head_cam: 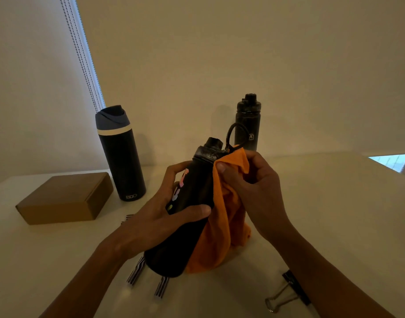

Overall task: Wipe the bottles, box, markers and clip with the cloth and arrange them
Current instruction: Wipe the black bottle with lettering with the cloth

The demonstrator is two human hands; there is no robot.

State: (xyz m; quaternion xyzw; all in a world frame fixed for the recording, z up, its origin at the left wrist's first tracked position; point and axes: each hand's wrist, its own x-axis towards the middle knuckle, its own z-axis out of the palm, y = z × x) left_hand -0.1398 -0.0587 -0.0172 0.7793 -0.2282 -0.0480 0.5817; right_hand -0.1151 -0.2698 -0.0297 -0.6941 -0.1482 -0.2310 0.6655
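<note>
My left hand (165, 216) grips a black bottle with coloured stickers (185, 226), tilted and lifted above the white table (311, 203). Against the bottle's right side, near its cap, my right hand (249, 187) pinches an orange cloth (222, 226), which hangs down to the table. A tall dark bottle with a blue lid (120, 154) stands at the left. At the back stands a black bottle with a screw cap (247, 121). A brown cardboard box (66, 198) lies at the far left. Striped markers (148, 278) lie under the held bottle, partly hidden. A black binder clip (288, 292) lies beside my right forearm.
The table meets a plain wall at the back. A window blind with bead cords (82, 53) hangs at the upper left. The table's right corner ends near a bright window strip (391, 160).
</note>
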